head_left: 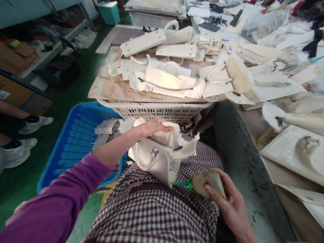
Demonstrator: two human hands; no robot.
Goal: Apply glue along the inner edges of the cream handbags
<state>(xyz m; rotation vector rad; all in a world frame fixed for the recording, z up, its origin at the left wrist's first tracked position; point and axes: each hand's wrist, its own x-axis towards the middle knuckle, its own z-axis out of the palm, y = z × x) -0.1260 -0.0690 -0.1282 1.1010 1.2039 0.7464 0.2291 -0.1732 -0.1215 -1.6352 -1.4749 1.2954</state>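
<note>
A white handbag [159, 162] with a looped handle, a zip and loose edge flaps rests on my lap over a checked apron [141, 209]. My left hand [154, 128] grips its upper lining, thumb on top of the white material. In my right hand [227, 195] is a squeeze bottle [209, 182], dull beige and smudged, lying on its side. Its green nozzle [183, 183] points left and reaches the bag's lower corner. Whether anything flows from the tip I cannot tell.
Several unfinished white bags [167, 77] lie on a wooden board over a white basket [162, 111]. A blue basket [73, 135] with white pieces stands at my left. More bags cover the table [253, 152] on the right. Another person's shoes [21, 152] show far left.
</note>
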